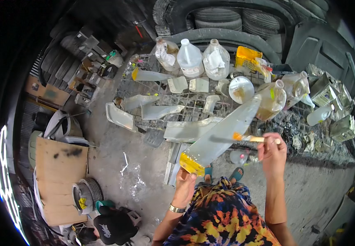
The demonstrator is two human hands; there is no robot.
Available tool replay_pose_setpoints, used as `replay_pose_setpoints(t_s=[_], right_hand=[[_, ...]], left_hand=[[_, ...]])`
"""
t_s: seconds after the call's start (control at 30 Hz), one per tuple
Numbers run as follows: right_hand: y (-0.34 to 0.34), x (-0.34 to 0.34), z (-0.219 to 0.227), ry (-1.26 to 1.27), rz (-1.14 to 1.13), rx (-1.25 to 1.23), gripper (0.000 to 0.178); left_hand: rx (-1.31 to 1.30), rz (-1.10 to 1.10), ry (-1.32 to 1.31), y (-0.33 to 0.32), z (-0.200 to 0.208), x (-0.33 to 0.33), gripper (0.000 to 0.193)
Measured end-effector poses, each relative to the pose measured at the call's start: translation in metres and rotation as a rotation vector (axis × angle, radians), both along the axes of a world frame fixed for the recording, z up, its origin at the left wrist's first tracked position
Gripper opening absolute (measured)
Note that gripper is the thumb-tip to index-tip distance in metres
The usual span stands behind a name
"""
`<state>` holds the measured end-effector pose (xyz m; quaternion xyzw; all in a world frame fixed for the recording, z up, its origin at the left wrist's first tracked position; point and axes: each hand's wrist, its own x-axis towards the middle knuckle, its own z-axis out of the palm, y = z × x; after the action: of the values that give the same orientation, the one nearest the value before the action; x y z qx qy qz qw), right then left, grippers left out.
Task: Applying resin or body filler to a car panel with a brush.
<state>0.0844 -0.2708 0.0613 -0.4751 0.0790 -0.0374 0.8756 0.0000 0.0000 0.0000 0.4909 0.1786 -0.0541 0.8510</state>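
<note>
My left hand (pixel 185 183) grips the lower end of a long, pale grey blade-shaped panel (pixel 220 135), tilted up and away to the right. Yellow coating (pixel 190 164) covers the end by my fingers and looks wet. A paintbrush (pixel 251 139) with a wooden handle is pinched in my right hand (pixel 272 149). Its orange-tinted bristles point left, over the panel's right edge; whether they touch it I cannot tell. Past the panel's far tip stands a round white tub (pixel 241 89) with brownish residue inside.
A grimy grid-topped bench (pixel 177 95) carries several grey shaped pieces (pixel 161 111), cloudy plastic jugs (pixel 191 58), a cut yellow container (pixel 247 57) and metal cans (pixel 323 91). Tires (pixel 218 19) are stacked behind. At lower left, another person (pixel 114 225) in black is near a wheel (pixel 88 194) and cardboard (pixel 60 180).
</note>
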Motion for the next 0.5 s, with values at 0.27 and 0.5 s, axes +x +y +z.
replay_pose_setpoints(t_s=[0.27,0.5], right_hand=[[0.056,-0.050,0.051,-0.091,0.353,-0.434,0.021],[0.061,-0.059,0.047,-0.250,0.295,-0.763,0.024]], left_hand=[[-0.264,-0.126,-0.073,-0.009,-0.010,-0.014,0.075],[-0.461,-0.189,0.080,-0.008,-0.024,-0.021,0.085]])
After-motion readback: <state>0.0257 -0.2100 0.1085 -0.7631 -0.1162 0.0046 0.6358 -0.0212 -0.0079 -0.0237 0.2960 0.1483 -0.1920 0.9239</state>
